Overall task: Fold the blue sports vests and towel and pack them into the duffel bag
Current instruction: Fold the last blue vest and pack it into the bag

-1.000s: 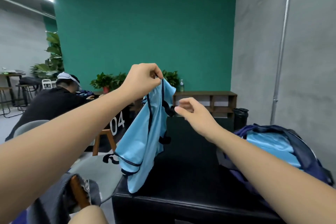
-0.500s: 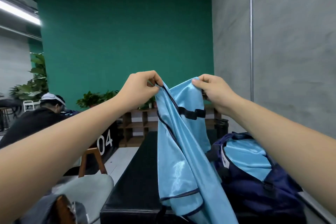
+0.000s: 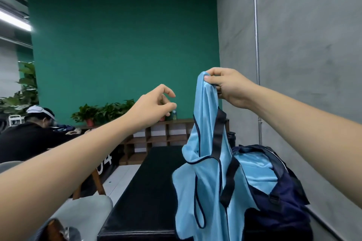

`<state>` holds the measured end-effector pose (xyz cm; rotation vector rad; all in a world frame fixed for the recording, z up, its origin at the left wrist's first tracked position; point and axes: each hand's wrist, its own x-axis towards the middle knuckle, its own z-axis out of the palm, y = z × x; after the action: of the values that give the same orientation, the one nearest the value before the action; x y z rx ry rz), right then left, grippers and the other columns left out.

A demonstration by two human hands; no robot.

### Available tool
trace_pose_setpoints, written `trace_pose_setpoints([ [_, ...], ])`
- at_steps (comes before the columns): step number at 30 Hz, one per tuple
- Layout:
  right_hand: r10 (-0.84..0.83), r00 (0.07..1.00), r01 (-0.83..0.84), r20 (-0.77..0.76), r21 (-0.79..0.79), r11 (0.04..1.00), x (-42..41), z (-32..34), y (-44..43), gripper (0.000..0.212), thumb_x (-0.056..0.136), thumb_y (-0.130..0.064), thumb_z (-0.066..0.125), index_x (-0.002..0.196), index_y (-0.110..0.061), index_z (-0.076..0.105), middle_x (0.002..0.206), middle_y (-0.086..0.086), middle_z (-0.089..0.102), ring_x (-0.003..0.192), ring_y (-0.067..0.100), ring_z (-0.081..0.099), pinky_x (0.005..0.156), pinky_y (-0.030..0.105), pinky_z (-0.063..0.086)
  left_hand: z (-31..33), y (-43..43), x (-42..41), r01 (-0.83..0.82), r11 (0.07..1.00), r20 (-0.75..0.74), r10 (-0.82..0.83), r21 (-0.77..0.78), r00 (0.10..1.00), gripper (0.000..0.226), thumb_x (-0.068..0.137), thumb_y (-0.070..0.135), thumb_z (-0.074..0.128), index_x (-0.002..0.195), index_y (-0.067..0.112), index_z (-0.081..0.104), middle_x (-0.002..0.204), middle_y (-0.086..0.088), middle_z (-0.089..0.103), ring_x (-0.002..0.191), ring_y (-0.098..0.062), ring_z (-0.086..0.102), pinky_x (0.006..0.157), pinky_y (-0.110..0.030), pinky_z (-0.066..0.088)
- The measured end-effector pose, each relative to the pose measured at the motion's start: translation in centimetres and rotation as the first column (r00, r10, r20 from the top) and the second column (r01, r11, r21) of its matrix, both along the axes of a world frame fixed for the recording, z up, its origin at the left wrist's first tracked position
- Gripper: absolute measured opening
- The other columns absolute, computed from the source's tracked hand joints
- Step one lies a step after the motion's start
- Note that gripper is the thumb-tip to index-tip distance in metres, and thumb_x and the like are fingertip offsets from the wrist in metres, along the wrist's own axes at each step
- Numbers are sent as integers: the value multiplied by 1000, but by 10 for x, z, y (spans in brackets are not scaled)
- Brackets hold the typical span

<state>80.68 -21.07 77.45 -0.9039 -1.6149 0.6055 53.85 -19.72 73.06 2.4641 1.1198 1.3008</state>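
A light blue sports vest (image 3: 203,178) with dark navy trim and black straps hangs in the air over the black bench. My right hand (image 3: 225,88) pinches its top edge and holds it up. My left hand (image 3: 154,105) is off to the left of the vest, apart from it, fingers loosely curled around nothing. The navy duffel bag (image 3: 278,199) stands unzipped on the bench's right end, behind the hanging vest. Light blue fabric (image 3: 256,170) lies inside it.
The long black bench (image 3: 143,191) runs away from me along the grey wall on the right. A grey chair (image 3: 82,211) stands at the lower left. A seated person in black (image 3: 27,137) is at a table to the left. A wooden shelf (image 3: 156,137) with plants stands against the green wall.
My left hand has let go of the vest and moved away to the left. The vest now hangs from my right hand alone, which has shifted to the right, closer to the bag.
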Motion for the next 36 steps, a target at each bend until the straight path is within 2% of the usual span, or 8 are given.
trace_pose_setpoints([
  [5, 46, 999, -46, 23, 6, 999, -10, 6, 0, 6, 107, -21, 63, 105, -19, 68, 88, 2, 66, 72, 13, 61, 68, 28, 48, -9, 2, 17, 33, 994, -114, -44, -100, 992, 36, 95, 48, 73, 126, 44, 55, 116, 20, 70, 100, -4, 70, 94, -39, 58],
  [10, 84, 994, -85, 64, 6, 996, -17, 12, -9, 7, 107, -20, 64, 106, -17, 70, 90, 4, 68, 73, 17, 61, 67, 29, 47, -32, 10, 33, 82, 964, -212, -138, -255, 967, 70, 92, 46, 79, 150, 44, 39, 143, 13, 55, 123, -5, 62, 104, -34, 54],
  [16, 136, 983, -131, 121, -48, 990, -3, 13, -20, 14, 107, -20, 64, 116, -13, 71, 102, 8, 70, 90, 23, 63, 76, 31, 49, -42, 23, 36, 142, 945, -8, -151, -296, 989, 95, 86, 37, 86, 157, 48, 25, 136, 5, 62, 104, -10, 76, 100, -42, 60],
  [21, 215, 963, -197, 160, -121, 973, 7, 9, -25, 18, 107, -21, 64, 121, -11, 70, 112, 12, 72, 99, 26, 66, 88, 37, 52, -32, 14, 38, 368, 853, 203, -312, -371, 928, 41, 98, 7, 73, 137, 19, 67, 123, -1, 79, 115, -18, 75, 103, -41, 58],
  [25, 181, 967, -163, 178, -111, 980, 13, 8, -28, 14, 107, -18, 64, 116, -10, 72, 105, 9, 74, 91, 21, 68, 79, 31, 55, -20, 20, 25, 106, 972, 129, -80, -208, 988, 16, 86, 23, 75, 96, 10, 74, 92, -8, 78, 81, -18, 70, 84, -40, 57],
  [28, -59, 956, 56, 288, 17, 998, 22, 6, -26, 12, 104, -18, 67, 108, -12, 76, 100, 7, 79, 88, 18, 70, 79, 32, 54, -8, 26, 10, -71, 992, 153, 88, -108, 984, 10, 84, 29, 75, 85, 20, 72, 87, -8, 78, 75, -23, 69, 75, -36, 53],
  [32, -441, 738, 331, 511, 295, 896, 23, -3, -23, 9, 97, -25, 71, 93, -29, 77, 72, -9, 68, 68, 12, 59, 62, 26, 45, 7, 26, -1, -171, 984, 152, 177, -52, 973, 2, 88, 23, 72, 86, 23, 71, 83, -6, 77, 63, -17, 58, 63, -31, 45],
  [36, -563, 568, 406, 601, 391, 826, 13, -16, -16, 12, 92, -21, 69, 100, -28, 71, 84, -9, 71, 81, 17, 67, 67, 31, 50, 13, 20, 0, -193, 980, 147, 198, -49, 969, 4, 90, 21, 66, 89, 23, 70, 76, 1, 71, 59, -15, 53, 59, -28, 42],
])
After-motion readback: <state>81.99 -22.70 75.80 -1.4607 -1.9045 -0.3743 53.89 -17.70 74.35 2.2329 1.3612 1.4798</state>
